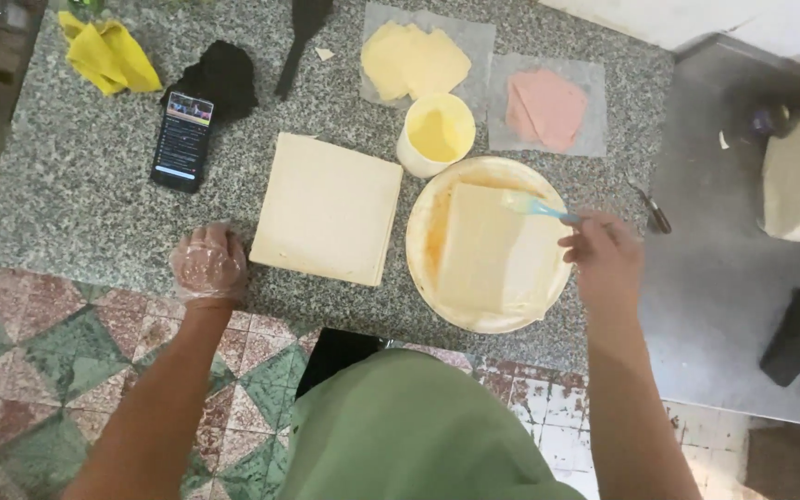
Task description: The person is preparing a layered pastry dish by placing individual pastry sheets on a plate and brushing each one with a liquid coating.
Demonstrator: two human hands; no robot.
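Green clothing fills the near edge. Beyond it the left hand, gloved and loosely curled around nothing, rests on the worktop just left of the pastry stack. Right hand grips a brush, spreading over the sheet on the plate; covering the rest needs even strokes.

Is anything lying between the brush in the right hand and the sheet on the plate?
Nothing visible. The right hand holds the brush with its head already over the pale sheet on the plate; the cup stands behind, clear of it.
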